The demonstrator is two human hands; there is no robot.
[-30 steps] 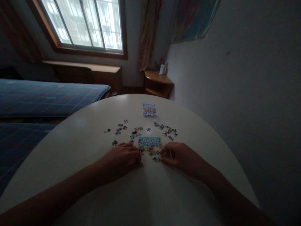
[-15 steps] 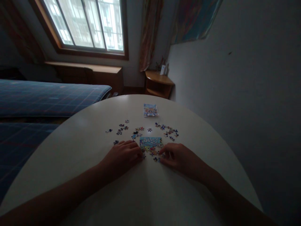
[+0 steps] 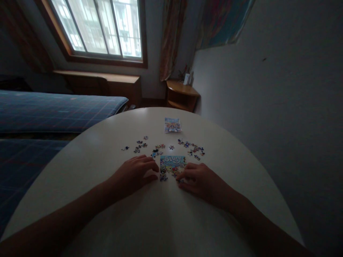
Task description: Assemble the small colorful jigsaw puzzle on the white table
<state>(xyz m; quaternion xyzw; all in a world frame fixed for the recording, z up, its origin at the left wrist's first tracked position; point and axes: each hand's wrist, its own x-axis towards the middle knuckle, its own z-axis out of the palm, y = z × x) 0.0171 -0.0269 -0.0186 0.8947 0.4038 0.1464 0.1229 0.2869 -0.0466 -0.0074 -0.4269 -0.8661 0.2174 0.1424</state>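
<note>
While the left hand [image 3: 139, 172], fingers apart, sits left of the flat blue-topped jigsaw puzzle [image 3: 172, 162], the closer right hand [image 3: 197, 179] curls over its right side, grip too hidden to tell.

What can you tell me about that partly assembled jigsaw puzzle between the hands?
The partly assembled jigsaw puzzle lies flat on the round white table. It looks like printed cardboard: light blue above, with pale lettering that seems to read "BLUEY", and busy multicoloured printing below. Its top edge is straight; its lower edge is uneven, with a gap near the middle. The right hand covers its lower right; whether the fingers touch it is unclear. The left hand is just beside its left edge.
</note>
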